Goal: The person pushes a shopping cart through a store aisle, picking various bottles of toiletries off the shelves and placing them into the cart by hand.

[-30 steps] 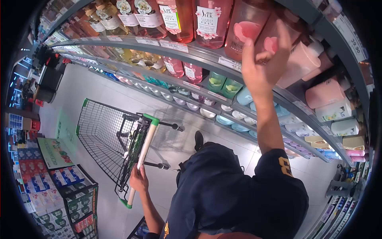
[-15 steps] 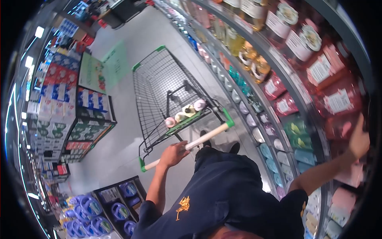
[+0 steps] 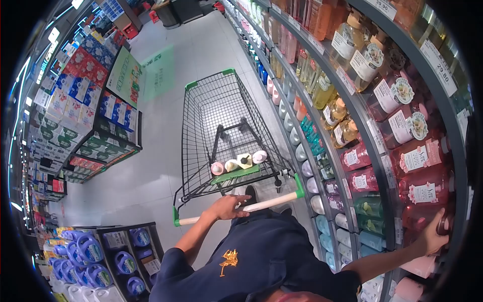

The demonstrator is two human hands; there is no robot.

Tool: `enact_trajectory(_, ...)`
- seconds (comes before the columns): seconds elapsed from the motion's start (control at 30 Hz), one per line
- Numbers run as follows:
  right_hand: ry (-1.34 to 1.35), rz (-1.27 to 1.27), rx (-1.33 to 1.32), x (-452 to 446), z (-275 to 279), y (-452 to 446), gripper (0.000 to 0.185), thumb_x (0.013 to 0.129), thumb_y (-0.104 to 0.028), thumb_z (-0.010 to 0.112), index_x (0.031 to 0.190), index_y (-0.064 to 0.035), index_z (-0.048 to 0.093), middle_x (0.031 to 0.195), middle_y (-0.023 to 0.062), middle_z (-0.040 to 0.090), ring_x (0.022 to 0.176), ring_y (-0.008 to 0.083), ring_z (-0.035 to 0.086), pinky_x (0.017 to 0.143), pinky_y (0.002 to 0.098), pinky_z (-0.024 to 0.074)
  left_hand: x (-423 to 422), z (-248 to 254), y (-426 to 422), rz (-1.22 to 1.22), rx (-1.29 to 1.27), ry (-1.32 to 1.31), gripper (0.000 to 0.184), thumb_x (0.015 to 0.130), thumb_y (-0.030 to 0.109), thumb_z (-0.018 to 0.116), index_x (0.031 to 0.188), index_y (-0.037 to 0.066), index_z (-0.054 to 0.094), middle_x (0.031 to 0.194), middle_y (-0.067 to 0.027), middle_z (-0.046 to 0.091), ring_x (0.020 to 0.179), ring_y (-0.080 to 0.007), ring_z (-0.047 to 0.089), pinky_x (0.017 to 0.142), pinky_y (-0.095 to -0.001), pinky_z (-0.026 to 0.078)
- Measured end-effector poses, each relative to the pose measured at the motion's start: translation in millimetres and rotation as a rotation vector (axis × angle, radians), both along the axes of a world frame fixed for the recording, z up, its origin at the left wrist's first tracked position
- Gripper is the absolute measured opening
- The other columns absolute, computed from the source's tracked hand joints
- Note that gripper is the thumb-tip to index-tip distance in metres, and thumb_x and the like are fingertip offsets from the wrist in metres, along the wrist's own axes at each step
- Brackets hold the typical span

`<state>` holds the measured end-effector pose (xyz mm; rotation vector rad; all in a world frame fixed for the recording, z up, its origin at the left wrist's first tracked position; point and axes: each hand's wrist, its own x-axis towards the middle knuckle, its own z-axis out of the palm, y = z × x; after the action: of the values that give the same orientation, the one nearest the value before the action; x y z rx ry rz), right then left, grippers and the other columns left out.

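A reddish-pink, see-through plastic bottle [image 3: 417,217] on a long grey shelf [image 3: 388,177] is being touched at its dark top by the right hand [image 3: 433,235], whose fingers are being curled about that end; whether the grip is being closed tightly around it cannot be told. The bottle is being kept on its level of the shelf, behind the front edge, between a clear pink bottle with a white floral label [image 3: 422,194] and a pale pink bottle [image 3: 420,266]. The left hand [image 3: 226,207] is being laid across the pale, straight handle [image 3: 274,202] of a black wire shopping cart [image 3: 193,132], nearer the middle than its green end caps; whether its grip is being closed beneath the bar is being hidden from view. Near the cart's handle-side edge, a row of four bottles is being carried behind a green strip [image 3: 235,174]: one pink-topped [image 3: 217,168], one cream [image 3: 231,165], one pale yellow with a black top [image 3: 245,160] and one pale pink [image 3: 259,156]. On the far side of the floor, purple jugs [image 3: 126,262] are being held in a dark display rack [image 3: 146,232].
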<state>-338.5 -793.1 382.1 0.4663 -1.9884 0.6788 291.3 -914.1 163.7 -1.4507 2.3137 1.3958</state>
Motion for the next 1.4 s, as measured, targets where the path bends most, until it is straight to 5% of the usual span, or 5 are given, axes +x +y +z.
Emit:
enact_trajectory(0.7, 0.494, 0.062, 0.125, 101, -36, 30, 0.095, 0.073, -0.036, 0.096, 0.144, 0.0013, 0.044, 0.124, 0.0128, 0.065, 0.108, 0.0283, 0.069, 0.092, 0.0432, 0.0574, -14, -10, -4, -0.057, -0.009, 0.011, 0.078, 0.083, 0.044, 0.081, 0.149, 0.012, 0.054, 0.121, -0.0183, 0.073, 0.113, -0.0384, 0.068, 0.099, -0.0457, 0.053)
enact_trajectory(0.8, 0.477, 0.696, -0.217, 101, -22, 49, 0.100, 0.073, -0.036, 0.094, 0.147, -0.0006, 0.037, 0.143, 0.0206, 0.053, 0.123, 0.0380, 0.062, 0.107, 0.0485, 0.0518, -21, -10, -7, -0.082, -0.038, -0.002, 0.075, 0.083, 0.037, 0.083, 0.149, 0.014, 0.055, 0.122, -0.0152, 0.073, 0.112, -0.0378, 0.068, 0.099, -0.0465, 0.053)
enact_trajectory(0.93, 0.164, 1.261, -0.402, 74, -61, 43, 0.104, 0.081, -0.069, 0.046, 0.149, 0.0074, 0.032, 0.140, 0.0332, 0.045, 0.128, 0.0488, 0.053, 0.109, 0.0553, 0.0457, -40, 1, -6, -0.059, -0.100, 0.075, 0.062, 0.088, 0.034, 0.080, 0.142, 0.009, 0.061, 0.121, -0.0195, 0.072, 0.110, -0.0389, 0.068, 0.097, -0.0466, 0.053)
enact_trajectory(1.1, -1.160, 1.630, -0.692, 188, -90, -27, 0.097, 0.089, -0.067, 0.052, 0.154, 0.0025, 0.035, 0.152, 0.0217, 0.046, 0.136, 0.0378, 0.051, 0.113, 0.0505, 0.0437, -74, 23, -5, 0.103, -0.176, 0.313, 0.045, 0.096, 0.031, 0.074, 0.130, 0.001, 0.067, 0.104, -0.0191, 0.075, 0.092, -0.0314, 0.074, 0.083, -0.0395, 0.057)
enact_trajectory(1.4, -0.757, 1.971, 0.060, 318, -118, -109, 0.099, 0.069, -0.030, 0.097, 0.144, -0.0043, 0.038, 0.140, 0.0222, 0.057, 0.125, 0.0353, 0.062, 0.103, 0.0482, 0.0536, -91, 55, 20, 0.653, 1.135, 1.112, 0.091, 0.102, 0.074, 0.033, 0.162, 0.006, 0.025, 0.110, -0.0161, 0.072, 0.097, -0.0250, 0.072, 0.088, -0.0387, 0.059)
